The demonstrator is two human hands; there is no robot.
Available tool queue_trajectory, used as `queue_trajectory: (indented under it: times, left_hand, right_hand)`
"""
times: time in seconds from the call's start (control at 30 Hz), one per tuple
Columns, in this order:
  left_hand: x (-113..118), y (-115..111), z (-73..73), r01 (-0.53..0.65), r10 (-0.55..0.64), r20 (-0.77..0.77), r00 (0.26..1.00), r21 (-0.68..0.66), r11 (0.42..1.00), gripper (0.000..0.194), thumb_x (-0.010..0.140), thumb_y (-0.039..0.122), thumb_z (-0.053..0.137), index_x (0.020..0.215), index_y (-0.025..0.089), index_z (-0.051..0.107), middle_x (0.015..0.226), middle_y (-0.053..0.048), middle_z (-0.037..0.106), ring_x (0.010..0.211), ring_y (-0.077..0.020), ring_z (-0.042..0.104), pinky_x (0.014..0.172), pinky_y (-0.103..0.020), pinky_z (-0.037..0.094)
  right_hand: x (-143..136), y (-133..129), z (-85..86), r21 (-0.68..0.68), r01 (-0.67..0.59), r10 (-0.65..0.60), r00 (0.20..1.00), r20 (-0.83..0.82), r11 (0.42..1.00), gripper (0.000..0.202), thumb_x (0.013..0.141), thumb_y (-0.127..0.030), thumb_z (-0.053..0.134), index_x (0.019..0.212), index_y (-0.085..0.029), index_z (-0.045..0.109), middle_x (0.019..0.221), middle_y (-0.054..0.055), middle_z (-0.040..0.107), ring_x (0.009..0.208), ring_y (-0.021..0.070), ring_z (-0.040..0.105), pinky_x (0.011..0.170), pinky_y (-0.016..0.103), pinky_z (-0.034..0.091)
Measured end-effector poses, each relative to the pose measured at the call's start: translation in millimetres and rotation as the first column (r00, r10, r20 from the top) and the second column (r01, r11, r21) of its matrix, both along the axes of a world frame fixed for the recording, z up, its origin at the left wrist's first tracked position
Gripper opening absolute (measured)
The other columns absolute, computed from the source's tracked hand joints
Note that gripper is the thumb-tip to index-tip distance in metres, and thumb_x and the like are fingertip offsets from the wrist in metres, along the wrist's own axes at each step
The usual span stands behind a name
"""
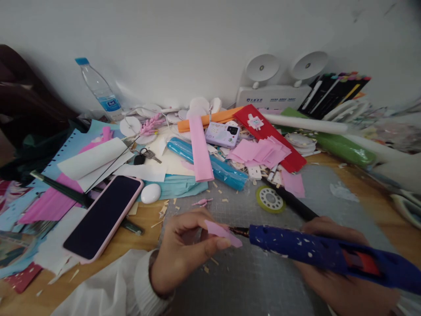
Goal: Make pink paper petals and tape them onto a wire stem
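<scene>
Nozzle (239, 231) at pink paper (223, 232) edge

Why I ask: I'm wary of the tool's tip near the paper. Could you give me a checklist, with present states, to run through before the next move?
1. Pink paper piece gripped: ok, pinched in the left hand.
2. Blue tool in hand: ok, held in the right hand, dark tip toward the paper.
3. Tip touching the paper: cannot tell, the contact spot is unclear.
4. Left fingers well away from the tip: not ok, they look close.
5. Grey mat free of scraps: not ok, bits lie on it.
6. Tool switched on: cannot tell.
</scene>
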State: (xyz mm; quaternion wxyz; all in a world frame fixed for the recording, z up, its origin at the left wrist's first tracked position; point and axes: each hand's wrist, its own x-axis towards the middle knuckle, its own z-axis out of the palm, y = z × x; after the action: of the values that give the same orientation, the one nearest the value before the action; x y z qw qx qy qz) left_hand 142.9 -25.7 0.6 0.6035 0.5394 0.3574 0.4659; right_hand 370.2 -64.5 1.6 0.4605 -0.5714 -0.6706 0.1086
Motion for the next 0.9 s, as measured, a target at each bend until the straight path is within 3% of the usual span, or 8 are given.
queue_trajectory:
  times: [0.37, 0.73, 0.9]
  left_hand:
    - [1, 0, 1.0, -0.008, 0.009, -0.011, 1.0, 0.026, 1.0, 0.008, 0.069, 0.021, 0.078, 0.075, 0.025, 0.078, 0.068, -0.001, 0.071, 0.058, -0.0128, 0.053, 0.058, -0.026, 0.041]
    - [-4, 0, -4.1, 0.05, -0.042, 0.102, 0.994, -0.078, 0.996, 0.005, 0.071, 0.026, 0.077, 0.076, 0.025, 0.077, 0.067, 0.0, 0.068, 0.065, -0.0134, 0.056, 0.062, -0.025, 0.044]
    - [-3, 1, -5.5, 0.044, -0.018, 0.157, 0.987, -0.163, 0.986, 0.005, 0.069, 0.028, 0.079, 0.071, 0.024, 0.076, 0.066, 0.0, 0.065, 0.065, -0.0141, 0.057, 0.061, -0.026, 0.044]
  right_hand:
    - [2, 0, 0.7, 0.078, -0.015, -0.005, 0.968, 0.251, 0.997, 0.014, 0.074, -0.016, 0.052, 0.082, -0.026, 0.048, 0.06, -0.005, 0.055, 0.044, 0.012, 0.059, 0.04, 0.02, 0.048]
    - [10, -8, -5.1, 0.039, -0.019, 0.015, 0.995, 0.099, 0.999, 0.019, 0.071, -0.021, 0.06, 0.086, -0.026, 0.05, 0.068, -0.002, 0.057, 0.054, 0.0167, 0.061, 0.048, 0.027, 0.05]
    - [5, -6, -8.3, 0.058, 0.009, -0.017, 0.988, 0.152, 0.998, 0.02, 0.071, -0.028, 0.065, 0.085, -0.026, 0.05, 0.066, -0.002, 0.057, 0.057, 0.0187, 0.059, 0.052, 0.031, 0.048]
